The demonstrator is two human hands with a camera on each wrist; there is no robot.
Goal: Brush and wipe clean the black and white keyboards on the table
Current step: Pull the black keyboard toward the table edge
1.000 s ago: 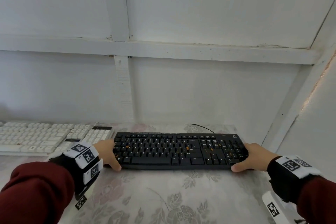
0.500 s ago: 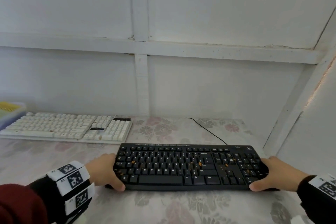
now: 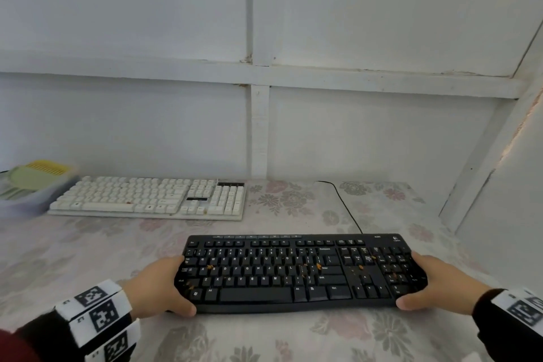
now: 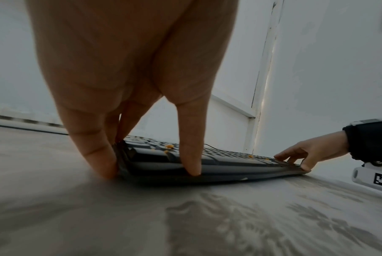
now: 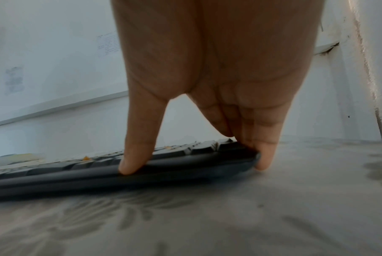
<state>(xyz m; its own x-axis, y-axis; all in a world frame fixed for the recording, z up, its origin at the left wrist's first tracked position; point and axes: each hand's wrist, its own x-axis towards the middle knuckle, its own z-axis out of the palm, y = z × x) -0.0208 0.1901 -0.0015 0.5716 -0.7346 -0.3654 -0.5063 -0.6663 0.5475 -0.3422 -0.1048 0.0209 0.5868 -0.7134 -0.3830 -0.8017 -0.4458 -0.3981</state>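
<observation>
A black keyboard (image 3: pixel 299 270) with orange crumbs on its keys lies near the front of the table. My left hand (image 3: pixel 160 288) grips its left end, thumb on the front edge and fingers round the side. My right hand (image 3: pixel 432 282) grips its right end the same way. In the left wrist view the thumb presses the black keyboard (image 4: pixel 220 166) from the front; the right wrist view shows the same grip on the black keyboard (image 5: pixel 163 169). A white keyboard (image 3: pixel 152 197) lies further back on the left.
The table has a floral cloth (image 3: pixel 293 338). A tray with a yellow-green brush (image 3: pixel 38 176) stands at the far left, behind the white keyboard's end. The black cable (image 3: pixel 343 203) runs back to the white wall. A side wall (image 3: pixel 499 214) closes off the right.
Both hands have drawn the black keyboard toward me, away from the wall and the white keyboard. The head view has swung left, so the tray with the brush has come into sight.
</observation>
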